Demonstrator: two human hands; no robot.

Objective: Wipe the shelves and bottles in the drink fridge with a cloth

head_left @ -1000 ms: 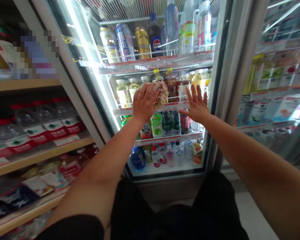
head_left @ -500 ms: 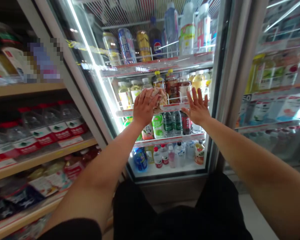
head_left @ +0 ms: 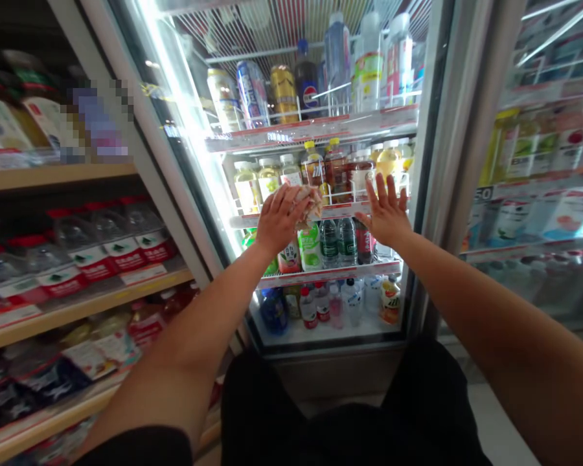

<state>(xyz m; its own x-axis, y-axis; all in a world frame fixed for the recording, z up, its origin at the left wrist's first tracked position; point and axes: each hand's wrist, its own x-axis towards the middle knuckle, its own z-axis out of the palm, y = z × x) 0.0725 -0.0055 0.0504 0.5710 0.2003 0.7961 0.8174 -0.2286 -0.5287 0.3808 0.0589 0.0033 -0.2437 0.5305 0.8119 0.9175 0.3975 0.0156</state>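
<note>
My left hand (head_left: 280, 219) is closed round a crumpled, pale patterned cloth (head_left: 311, 206), pressed against what looks like the glass door of a lit drinks fridge. To its right, my right hand (head_left: 386, 210) lies with fingers spread, its palm toward the same glass and nothing in it. Behind the glass, at the height of both hands, a row of tea and juice bottles (head_left: 337, 169) stands on a wire-fronted shelf. Green-labelled water bottles (head_left: 329, 243) show just below and between the hands.
Wooden shelves (head_left: 160, 285) with red-capped bottles (head_left: 114, 230) run along the left. The fridge door's metal frame (head_left: 449, 168) rises to the right, with another glass-fronted drinks fridge (head_left: 539, 194) beyond it. My dark-clothed knees (head_left: 257, 395) are close to the fridge base.
The view has shifted slightly, so the fridge and shelves sit a little further right. My left hand and the cloth have moved slightly down against the glass; my right hand stays spread.
</note>
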